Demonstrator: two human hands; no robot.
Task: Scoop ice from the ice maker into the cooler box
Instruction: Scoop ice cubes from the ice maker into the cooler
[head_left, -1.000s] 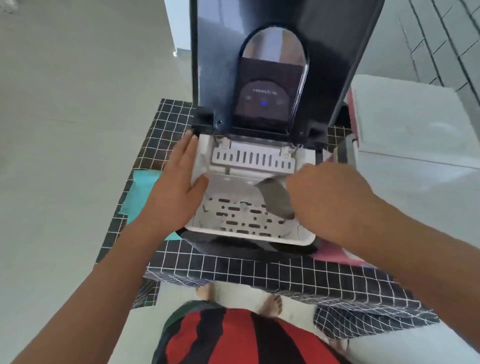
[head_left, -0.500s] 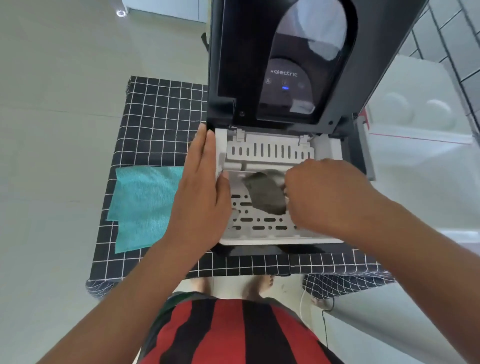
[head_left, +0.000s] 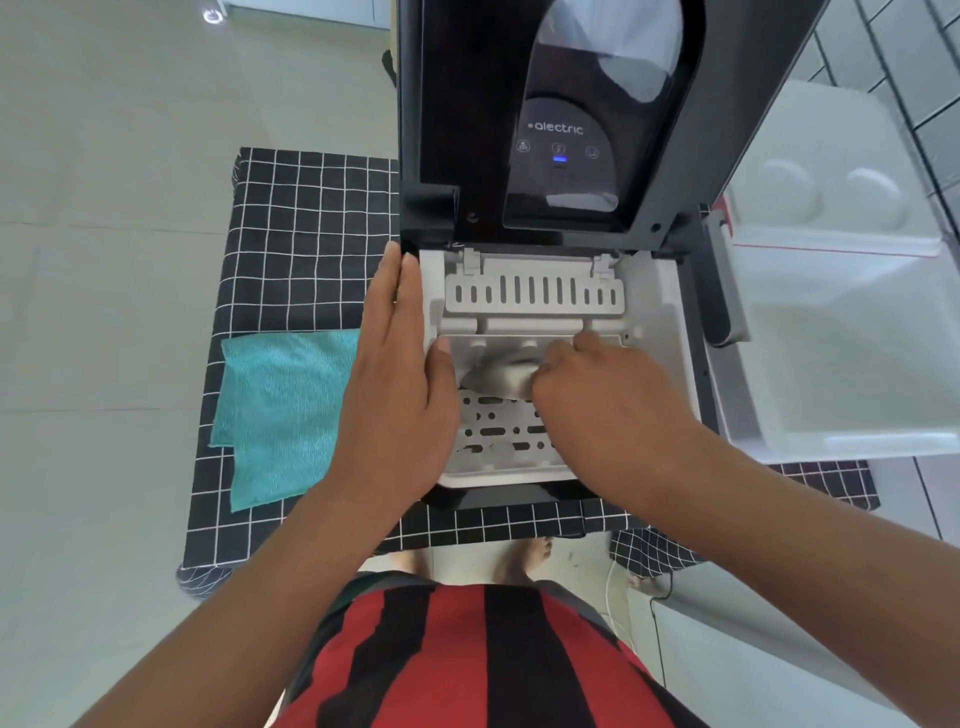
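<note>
The black ice maker (head_left: 670, 322) stands on a checked cloth with its lid (head_left: 467, 119) raised upright. Inside is a white slotted ice basket (head_left: 493, 431); I cannot make out any ice in it. My right hand (head_left: 597, 395) grips a grey scoop (head_left: 501, 376), whose bowl lies at the back of the basket, near the slotted white flap. My left hand (head_left: 400, 384) rests flat on the machine's left edge, thumb over the rim. The white cooler box (head_left: 852, 364) stands open to the right of the ice maker.
A teal cloth (head_left: 280, 410) lies on the black checked tablecloth (head_left: 306, 234) left of the machine. The cooler's white lid (head_left: 831, 171) stands up behind the box. Pale floor tiles surround the small table. My bare feet show below the table's front edge.
The scoop in my right hand has moved from the basket's middle toward the back. My left hand has slid a little forward along the left edge. The view has tilted down.
</note>
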